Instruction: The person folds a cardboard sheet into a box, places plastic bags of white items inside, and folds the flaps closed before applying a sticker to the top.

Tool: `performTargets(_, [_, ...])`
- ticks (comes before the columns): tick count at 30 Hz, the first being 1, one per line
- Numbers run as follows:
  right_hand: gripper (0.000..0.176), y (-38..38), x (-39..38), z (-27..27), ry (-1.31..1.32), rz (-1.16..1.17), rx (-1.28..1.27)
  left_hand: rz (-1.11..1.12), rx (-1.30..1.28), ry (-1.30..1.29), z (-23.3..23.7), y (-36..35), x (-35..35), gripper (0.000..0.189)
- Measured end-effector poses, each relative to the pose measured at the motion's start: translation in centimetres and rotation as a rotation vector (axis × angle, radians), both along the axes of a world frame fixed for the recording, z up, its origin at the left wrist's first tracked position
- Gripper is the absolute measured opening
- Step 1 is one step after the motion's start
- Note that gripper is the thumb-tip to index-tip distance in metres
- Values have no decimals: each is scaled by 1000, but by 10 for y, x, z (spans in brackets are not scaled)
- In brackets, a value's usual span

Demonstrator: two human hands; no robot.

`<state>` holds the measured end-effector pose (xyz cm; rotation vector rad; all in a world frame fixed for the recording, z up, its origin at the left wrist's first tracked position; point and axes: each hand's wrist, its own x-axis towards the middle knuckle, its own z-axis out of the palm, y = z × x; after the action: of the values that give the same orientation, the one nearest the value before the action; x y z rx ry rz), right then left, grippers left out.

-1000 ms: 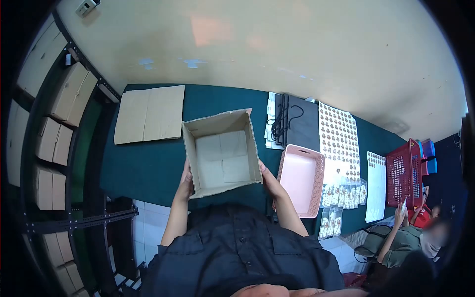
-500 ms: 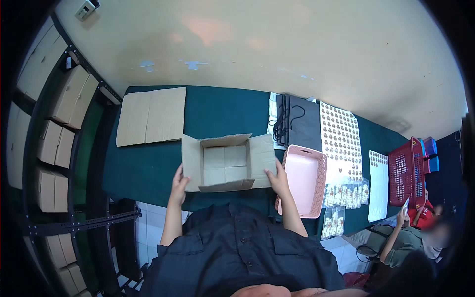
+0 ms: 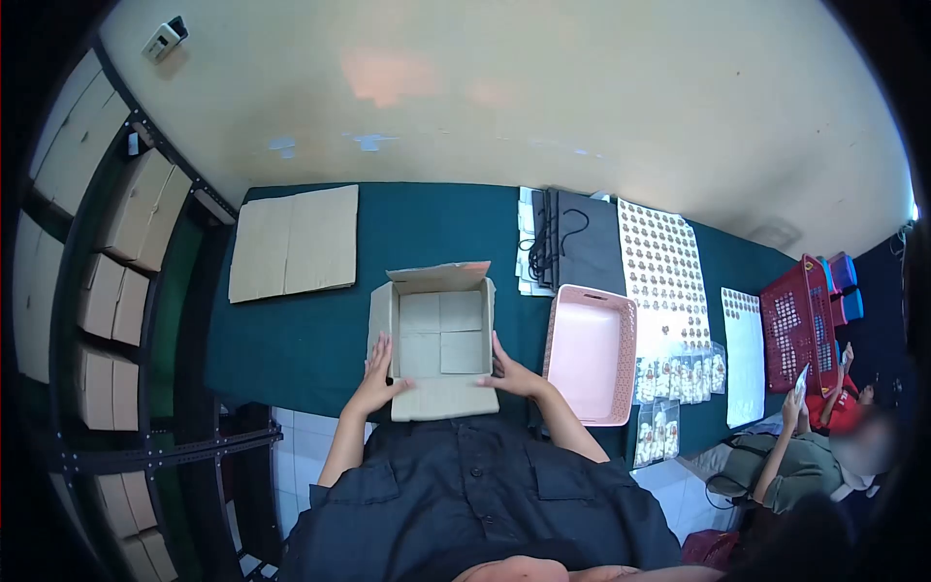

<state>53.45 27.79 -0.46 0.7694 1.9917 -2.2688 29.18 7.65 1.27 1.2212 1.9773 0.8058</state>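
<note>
An open cardboard box rests on the green-covered table in front of my body, and its inside holds nothing. Its near flap lies folded out toward me, while the far flap stands up at the back. Along the left wall, near the front corner, my left hand grips the box with fingers against the side and thumb on the near flap. My right hand holds the opposite front corner, fingers at the right wall and thumb on the same flap.
Flattened cardboard lies back left. Right of the box stand a pink basket, dark folded bags, a sticker sheet, small filled packets and a red basket. Shelves with boxes line the left. Another person holds a phone.
The box has come down onto the table. Its side flaps have gone from spread out to folded down, and the near flap is now out toward me. Both hands have moved inward to the front corners.
</note>
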Motion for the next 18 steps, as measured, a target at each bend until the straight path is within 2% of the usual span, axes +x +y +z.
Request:
performTargets(1, [110,-4,0,-3,31,15,74,-37,5,16,1,0,4,103])
performTargets(2, [114,-8,0,-6,63,34,147,-36,6,11,-3,1,5,103])
performTargets(4, [119,-7,-5,4,33,33,97,-92,-66,49,-6,8,1,116])
performTargets(5, [119,-4,-7,1,31,11,79,-86,-59,50,-7,12,-2,116])
performTargets(7, [118,-1,-13,-7,32,-9,63,-57,-62,90,1,19,-5,90])
performTargets(8, [107,0,-18,-11,107,-68,158,-55,-59,93,-1,25,-7,90])
performTargets(9, [99,-1,-22,-14,182,-129,250,-12,7,140,-3,32,-8,69])
performTargets(10, [99,-2,-25,-16,185,-129,251,29,73,187,-5,35,-7,49])
performTargets(11, [78,-2,-26,-18,77,-130,507,104,108,228,-8,39,-1,28])
performTargets(12, [60,-1,-29,-16,-32,-132,766,103,116,233,-7,40,1,28])
performTargets(13, [36,-2,-28,-13,7,-158,854,111,99,255,-5,41,3,28])
performTargets(16, [30,-8,-13,-7,-52,-116,718,88,93,249,2,33,12,28])
performTargets(18, [28,-10,9,-5,-40,-96,691,19,-47,279,14,33,20,29])
